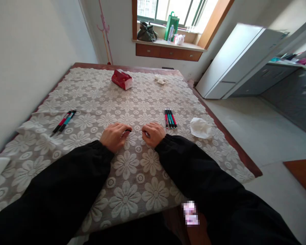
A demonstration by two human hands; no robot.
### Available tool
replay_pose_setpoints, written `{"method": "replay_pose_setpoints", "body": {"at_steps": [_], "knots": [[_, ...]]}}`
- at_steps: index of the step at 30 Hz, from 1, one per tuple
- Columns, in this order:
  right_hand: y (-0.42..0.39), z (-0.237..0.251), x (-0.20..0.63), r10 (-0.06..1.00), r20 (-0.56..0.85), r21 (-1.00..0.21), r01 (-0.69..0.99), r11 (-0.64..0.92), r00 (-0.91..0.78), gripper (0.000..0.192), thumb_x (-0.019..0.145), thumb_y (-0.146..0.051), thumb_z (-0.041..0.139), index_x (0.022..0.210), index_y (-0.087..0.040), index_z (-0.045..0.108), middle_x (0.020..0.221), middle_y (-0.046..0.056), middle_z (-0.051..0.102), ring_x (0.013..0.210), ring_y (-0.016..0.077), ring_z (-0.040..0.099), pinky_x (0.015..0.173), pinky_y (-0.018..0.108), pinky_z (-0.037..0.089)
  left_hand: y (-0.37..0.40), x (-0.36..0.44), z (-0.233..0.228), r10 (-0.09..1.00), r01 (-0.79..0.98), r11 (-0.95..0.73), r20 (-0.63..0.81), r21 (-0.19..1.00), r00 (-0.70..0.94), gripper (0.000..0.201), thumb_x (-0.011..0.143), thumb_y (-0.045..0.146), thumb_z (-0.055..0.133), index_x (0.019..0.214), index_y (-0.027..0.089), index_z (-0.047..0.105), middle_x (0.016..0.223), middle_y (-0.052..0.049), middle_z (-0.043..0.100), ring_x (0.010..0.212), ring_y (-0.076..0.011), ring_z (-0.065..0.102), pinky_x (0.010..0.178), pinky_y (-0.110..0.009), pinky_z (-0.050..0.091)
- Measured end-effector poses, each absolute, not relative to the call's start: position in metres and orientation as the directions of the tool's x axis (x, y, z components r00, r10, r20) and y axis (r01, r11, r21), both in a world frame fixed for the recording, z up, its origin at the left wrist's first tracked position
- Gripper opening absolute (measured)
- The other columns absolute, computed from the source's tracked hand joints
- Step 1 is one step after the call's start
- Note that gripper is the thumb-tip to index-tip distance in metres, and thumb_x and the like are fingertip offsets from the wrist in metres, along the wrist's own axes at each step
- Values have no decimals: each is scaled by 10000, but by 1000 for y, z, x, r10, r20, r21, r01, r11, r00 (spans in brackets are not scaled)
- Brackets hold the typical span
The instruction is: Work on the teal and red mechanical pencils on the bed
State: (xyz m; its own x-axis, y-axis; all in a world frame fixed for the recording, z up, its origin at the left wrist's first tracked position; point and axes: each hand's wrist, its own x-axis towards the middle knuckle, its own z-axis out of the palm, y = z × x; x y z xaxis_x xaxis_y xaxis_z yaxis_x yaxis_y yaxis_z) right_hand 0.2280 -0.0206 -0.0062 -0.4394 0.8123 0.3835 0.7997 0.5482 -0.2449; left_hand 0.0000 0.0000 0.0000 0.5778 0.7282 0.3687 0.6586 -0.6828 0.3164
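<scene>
A room in a home is shown. A wooden desk (220, 127) is covered with a lace cloth (132, 170) in a flower pattern, as is used in a household. At the far end, a window (168, 10) with a wooden sill (168, 44) and small drawers is seen; a dark bag (146, 32), a green bag (172, 25) and a bottle (170, 34) are kept on it. On the right, a white cabinet (234, 58) and grey cupboards (288, 92) are placed along the wall. A red tissue pack (121, 79) lies on the far part of the desk.
</scene>
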Motion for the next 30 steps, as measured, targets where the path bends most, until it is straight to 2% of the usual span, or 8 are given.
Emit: {"method": "replay_pose_setpoints", "body": {"at_steps": [8, 11, 15, 19, 22, 25, 30], "knots": [[-19, -9, 229, 746, 390, -191, 746, 639, -540, 95, 882, -227, 556, 849, -207, 642, 924, 51, 627, 889, 197, 502, 813, 329, 370, 2, -1, -4, 698, 652, -714, 340, 256, 631, 275, 961, 212, 453, 1106, 237, 685, 1035, -44, 712, 937, -236, 624, 848, -400, 466], [-19, -9, 229, 728, 378, -181, 726, 664, -572, 102, 893, -293, 589, 885, -213, 652, 963, 55, 628, 928, 210, 501, 835, 344, 370, 3, -1, -6, 684, 641, -728, 333, 246, 649, 255, 973, 274, 477, 1100, 255, 698, 1050, -45, 704, 959, -239, 617, 852, -401, 459], [-19, -8, 229, 710, 364, -183, 702, 689, -602, 216, 916, -419, 592, 891, -214, 656, 969, 55, 636, 934, 213, 504, 836, 354, 369, 4, -2, -8, 665, 612, -746, 336, 262, 667, 243, 982, 336, 496, 1069, 254, 709, 1065, -49, 696, 977, -230, 609, 864, -384, 462], [-18, -7, 232, 784, 402, -202, 789, 580, -473, 202, 967, -331, 513, 912, -201, 658, 950, 64, 648, 931, 209, 513, 846, 354, 369, 5, -2, -8, 643, 578, -766, 348, 281, 683, 235, 988, 326, 498, 1040, 251, 714, 1051, -43, 697, 962, -214, 604, 873, -370, 466], [-13, -10, 237, 843, 381, -244, 838, 489, -381, 110, 917, -290, 588, 914, -210, 663, 948, 55, 649, 942, 214, 525, 849, 349, 381, 5, -1, -7, 622, 550, -783, 355, 292, 698, 221, 984, 324, 508, 1003, 251, 715, 1048, -32, 698, 959, -206, 602, 878, -366, 466], [-9, -13, 241, 861, 329, -294, 824, 484, -388, 68, 896, -253, 610, 888, -213, 665, 932, 43, 644, 929, 204, 539, 843, 333, 394, 4, -1, -6, 598, 522, -801, 353, 294, 719, 204, 976, 322, 520, 976, 247, 709, 1049, -28, 699, 971, -208, 604, 875, -365, 465], [-5, -11, 250, 829, 304, -327, 766, 554, -470, 147, 880, -321, 633, 954, -199, 670, 962, 60, 644, 943, 213, 540, 861, 350, 392, 3, -1, -3, 590, 511, -807, 348, 297, 729, 167, 948, 304, 548, 958, 230, 697, 1048, -39, 699, 980, -218, 606, 876, -370, 468]]}}
